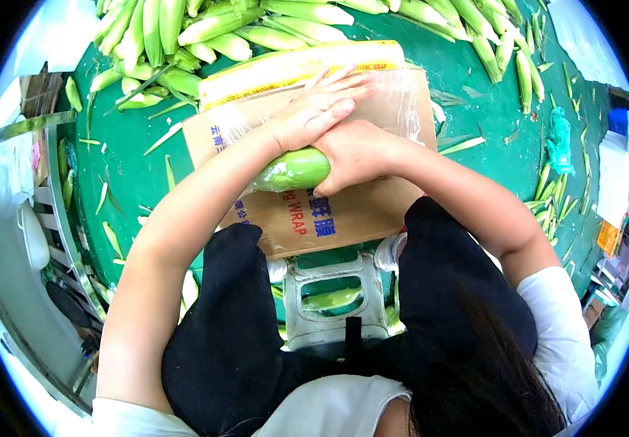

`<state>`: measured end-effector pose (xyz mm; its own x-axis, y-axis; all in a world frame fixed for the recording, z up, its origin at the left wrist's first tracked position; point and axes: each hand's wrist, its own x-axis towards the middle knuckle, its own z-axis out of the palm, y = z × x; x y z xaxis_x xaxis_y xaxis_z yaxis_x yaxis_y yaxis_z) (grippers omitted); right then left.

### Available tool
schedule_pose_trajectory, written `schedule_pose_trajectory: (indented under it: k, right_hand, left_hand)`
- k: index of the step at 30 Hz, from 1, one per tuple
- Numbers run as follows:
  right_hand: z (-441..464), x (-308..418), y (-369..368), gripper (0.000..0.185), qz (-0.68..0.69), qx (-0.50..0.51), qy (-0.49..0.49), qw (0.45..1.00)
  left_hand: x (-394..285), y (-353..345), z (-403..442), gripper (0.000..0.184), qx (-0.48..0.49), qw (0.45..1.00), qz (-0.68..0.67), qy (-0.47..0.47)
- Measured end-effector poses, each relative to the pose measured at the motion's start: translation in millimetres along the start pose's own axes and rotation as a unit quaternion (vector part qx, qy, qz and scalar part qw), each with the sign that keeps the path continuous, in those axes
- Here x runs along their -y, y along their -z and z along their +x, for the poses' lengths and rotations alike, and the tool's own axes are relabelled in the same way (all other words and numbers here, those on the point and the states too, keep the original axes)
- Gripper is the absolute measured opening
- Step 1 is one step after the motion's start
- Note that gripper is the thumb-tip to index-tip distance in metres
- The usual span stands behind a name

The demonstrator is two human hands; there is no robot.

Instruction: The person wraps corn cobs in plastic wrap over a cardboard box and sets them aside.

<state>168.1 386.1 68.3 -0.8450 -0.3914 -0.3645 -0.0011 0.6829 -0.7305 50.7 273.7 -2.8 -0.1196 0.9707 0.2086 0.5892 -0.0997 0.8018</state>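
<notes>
A green corn cob in its husk, glossy with clear film, lies sideways over a cardboard box. My right hand is curled against the cob's right end, its thumb below and its other fingers partly hidden. Across the top of that hand and the film lies my left hand, fingers stretched out; its wrist covers part of the cob. A yellow-edged roll of plastic wrap rests along the far side of the box, with clear film spread over the cardboard.
Piles of husked corn lie along the far side of the green surface. Loose leaves are scattered around. A teal glove lies at the right. A white plastic stool stands between the person's legs.
</notes>
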Motion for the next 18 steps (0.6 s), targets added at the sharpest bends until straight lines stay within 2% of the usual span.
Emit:
schedule_pose_trajectory:
  k: [2,3,4,5,7,8,9,10,11,12,13,14,15,16,18]
  right_hand:
    - [-3,-4,0,0.069,0.081,0.053,0.031,0.995]
    - [-1,-9,-7,0.069,0.194,0.181,0.053,0.963]
    - [-7,-2,-17,0.069,0.288,0.294,0.019,0.911]
    - [-18,7,-34,0.073,0.356,0.393,0.010,0.848]
    - [-43,26,-56,0.086,0.397,0.492,0.062,0.772]
    - [-58,34,-52,0.090,0.354,0.490,0.123,0.787]
    - [-76,45,-26,0.093,0.349,0.502,0.162,0.775]
    - [-98,45,2,0.085,0.408,0.410,0.227,0.784]
    - [-125,32,35,0.095,0.389,0.348,0.165,0.837]
    - [-172,16,38,0.100,0.449,0.220,0.046,0.865]
    - [-219,0,41,0.105,0.514,0.046,-0.074,0.853]
    - [-266,-17,44,0.111,0.550,-0.118,-0.151,0.813]
    - [-310,-24,20,0.112,0.486,-0.222,-0.250,0.808]
    - [-370,-53,-26,0.102,0.413,-0.196,-0.323,0.829]
    - [-446,-82,-121,0.089,0.319,-0.105,-0.506,0.795]
  left_hand:
    - [-2,-7,-2,0.054,0.041,0.995,0.087,-0.009]
    - [-3,-9,-2,0.054,0.060,0.989,0.134,-0.016]
    - [-6,-14,-3,0.053,0.140,0.951,0.266,-0.071]
    - [-8,-16,-7,0.052,0.154,0.954,0.237,-0.100]
    - [-17,-11,-7,0.052,0.171,0.948,0.250,-0.092]
    - [-18,-11,-7,0.051,0.154,0.949,0.256,-0.100]
    - [-18,-13,-7,0.051,0.144,0.949,0.260,-0.103]
    - [-16,-15,-9,0.051,0.134,0.949,0.264,-0.104]
    - [-16,-17,-11,0.051,0.123,0.949,0.268,-0.106]
    - [-16,-17,-14,0.052,0.121,0.950,0.268,-0.108]
    - [-22,-16,-17,0.055,0.134,0.944,0.286,-0.094]
    - [-25,-20,-23,0.057,0.131,0.946,0.283,-0.085]
    - [-26,-29,-31,0.059,0.129,0.949,0.278,-0.078]
    - [-30,-35,-37,0.065,0.129,0.954,0.265,-0.060]
    - [-44,-37,-51,0.069,0.116,0.967,0.223,-0.037]
